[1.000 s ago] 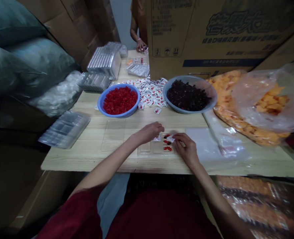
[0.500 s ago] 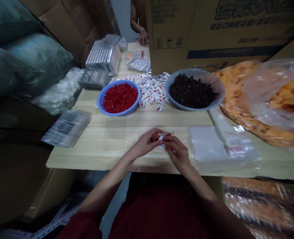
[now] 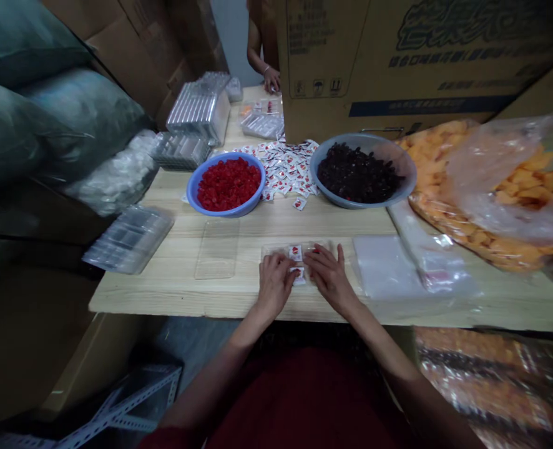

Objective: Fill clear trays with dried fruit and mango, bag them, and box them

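The left hand (image 3: 275, 284) was at the lower middle of the frame, with its fingers bent and its thumb near them, so the gap was narrow. Its tips touched the lower small white packet (image 3: 298, 275), but I cannot tell if they pinched it. The right hand (image 3: 329, 277) was just to the right, with bent fingers over the right part of a clear tray (image 3: 276, 248) and one finger sticking out. I cannot tell if it held anything. The upper small white packet (image 3: 295, 252) lay in the middle of the tray, between the two hands. Both packets had a red picture, and their tiny writing was too small to read. A bit of red showed by the right fingers.

A big brown box (image 3: 318, 118) filled the upper right. It had large Chinese letters, smaller lines under them, an umbrella sign and two arrows pointing up. The words on its blue stripe were too blurry to read. More packets (image 3: 288, 168) lay in a pile at the upper middle, between a bowl of red pieces (image 3: 192, 190) and a bowl of dark pieces (image 3: 410, 178).
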The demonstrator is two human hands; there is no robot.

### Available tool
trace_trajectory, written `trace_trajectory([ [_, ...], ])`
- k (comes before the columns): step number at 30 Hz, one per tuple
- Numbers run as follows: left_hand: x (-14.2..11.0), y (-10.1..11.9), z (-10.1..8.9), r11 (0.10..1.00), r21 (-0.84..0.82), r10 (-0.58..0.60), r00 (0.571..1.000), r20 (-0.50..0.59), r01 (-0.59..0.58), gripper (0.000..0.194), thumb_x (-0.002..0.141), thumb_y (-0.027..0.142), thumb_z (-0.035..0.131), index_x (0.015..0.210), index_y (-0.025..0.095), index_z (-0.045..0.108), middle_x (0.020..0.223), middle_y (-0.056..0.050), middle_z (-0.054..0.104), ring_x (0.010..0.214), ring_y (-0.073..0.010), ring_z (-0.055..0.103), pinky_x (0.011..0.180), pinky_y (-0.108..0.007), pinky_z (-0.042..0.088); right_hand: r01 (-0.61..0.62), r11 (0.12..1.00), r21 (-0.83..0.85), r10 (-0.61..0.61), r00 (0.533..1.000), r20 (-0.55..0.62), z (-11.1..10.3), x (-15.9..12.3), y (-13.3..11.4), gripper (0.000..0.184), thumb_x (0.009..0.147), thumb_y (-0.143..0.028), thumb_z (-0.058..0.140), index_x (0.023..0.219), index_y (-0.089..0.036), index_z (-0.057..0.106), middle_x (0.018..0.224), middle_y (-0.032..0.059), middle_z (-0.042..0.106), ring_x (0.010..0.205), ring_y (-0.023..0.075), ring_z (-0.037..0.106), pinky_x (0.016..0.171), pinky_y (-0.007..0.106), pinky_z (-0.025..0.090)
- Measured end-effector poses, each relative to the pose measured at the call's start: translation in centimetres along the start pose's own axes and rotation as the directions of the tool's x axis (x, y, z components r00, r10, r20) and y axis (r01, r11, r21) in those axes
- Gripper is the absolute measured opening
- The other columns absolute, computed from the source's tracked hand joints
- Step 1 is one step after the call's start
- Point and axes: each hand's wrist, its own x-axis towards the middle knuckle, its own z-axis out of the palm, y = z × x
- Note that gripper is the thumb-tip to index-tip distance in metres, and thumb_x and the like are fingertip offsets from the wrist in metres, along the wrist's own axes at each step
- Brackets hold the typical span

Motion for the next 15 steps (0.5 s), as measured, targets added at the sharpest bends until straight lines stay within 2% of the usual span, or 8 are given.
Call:
trace_trajectory([
  [3,-0.2,0.2,-0.3,0.996,0.076,0.052,0.999,-0.006,-0.051,0.021,0.093,0.026,0.057,0.110,0.024,0.069,0.114,-0.010,0.061,0.108,-0.0275,0.050,0.092,-0.043,0.041,-0.031,0.999,0.024,0.033,0.998,-0.062,-2.2,-1.0,-0.4,0.035,0.096,-0.017,0.050,0.125,-0.030,0.065,0.131,0.0055,0.066,0.138,0.0280,0.046,0.119,0.067,0.009],
  [6,0.0,-0.5,-1.0,0.990,0.089,0.115,0.992,-0.055,-0.109,0.023,0.094,0.029,0.054,0.111,0.024,0.068,0.115,-0.010,0.061,0.109,-0.0276,0.051,0.092,-0.044,0.041,-0.108,0.994,-0.026,0.100,0.972,-0.212,-7.5,-2.1,1.5,0.035,0.097,-0.021,0.050,0.129,-0.031,0.062,0.132,0.0061,0.065,0.135,0.0273,0.050,0.119,0.065,0.015],
  [8,0.4,-1.5,-1.7,0.989,0.093,0.128,0.987,-0.099,-0.119,0.026,0.094,0.032,0.053,0.115,0.023,0.066,0.119,-0.010,0.060,0.111,-0.0277,0.053,0.094,-0.044,0.041,-0.228,0.970,-0.082,0.170,0.881,-0.442,-13.2,-2.8,4.5,0.033,0.097,-0.025,0.051,0.128,-0.028,0.062,0.128,0.0080,0.067,0.127,0.0271,0.057,0.117,0.060,0.027],
  [10,1.0,-2.7,-2.5,0.985,0.103,0.148,0.981,-0.122,-0.136,0.027,0.094,0.034,0.052,0.114,0.024,0.066,0.120,-0.009,0.061,0.111,-0.0280,0.054,0.094,-0.045,0.042,-0.382,0.919,-0.098,0.217,0.698,-0.683,-19.9,-3.3,8.7,0.028,0.096,-0.029,0.052,0.118,-0.023,0.068,0.118,0.0108,0.070,0.114,0.0265,0.065,0.104,0.050,0.046],
  [11,1.3,-3.1,-2.9,0.982,0.110,0.165,0.977,-0.132,-0.151,0.027,0.094,0.036,0.052,0.113,0.024,0.066,0.119,-0.009,0.061,0.110,-0.0282,0.055,0.094,-0.045,0.042,-0.450,0.885,-0.116,0.217,0.621,-0.753,-23.2,-3.3,11.0,0.028,0.095,-0.031,0.052,0.114,-0.021,0.070,0.115,0.0118,0.071,0.110,0.0267,0.066,0.100,0.047,0.049],
  [12,1.6,-3.5,-3.3,0.978,0.121,0.187,0.971,-0.145,-0.171,0.026,0.093,0.036,0.052,0.112,0.024,0.065,0.118,-0.009,0.062,0.109,-0.0283,0.056,0.094,-0.046,0.042,-0.498,0.857,-0.133,0.223,0.590,-0.776,-26.3,-3.0,13.4,0.027,0.094,-0.032,0.054,0.110,-0.019,0.071,0.111,0.0128,0.072,0.106,0.0270,0.067,0.096,0.045,0.051],
  [14,2.1,-3.8,-3.9,0.970,0.148,0.215,0.962,-0.171,-0.191,0.026,0.093,0.036,0.053,0.113,0.025,0.064,0.117,-0.009,0.063,0.108,-0.0287,0.057,0.095,-0.047,0.043,-0.580,0.807,-0.111,0.321,0.589,-0.742,-31.2,-1.7,18.1,0.023,0.092,-0.029,0.057,0.101,-0.015,0.073,0.101,0.0145,0.074,0.093,0.0263,0.069,0.087,0.042,0.054],
  [15,2.4,-3.7,-4.0,0.967,0.163,0.223,0.959,-0.173,-0.195,0.026,0.092,0.036,0.053,0.114,0.026,0.063,0.118,-0.009,0.063,0.109,-0.0291,0.057,0.096,-0.048,0.043,-0.635,0.768,-0.085,0.404,0.582,-0.706,-32.8,-0.7,20.2,0.020,0.091,-0.027,0.059,0.094,-0.014,0.074,0.095,0.0144,0.075,0.087,0.0254,0.070,0.082,0.040,0.055],
])
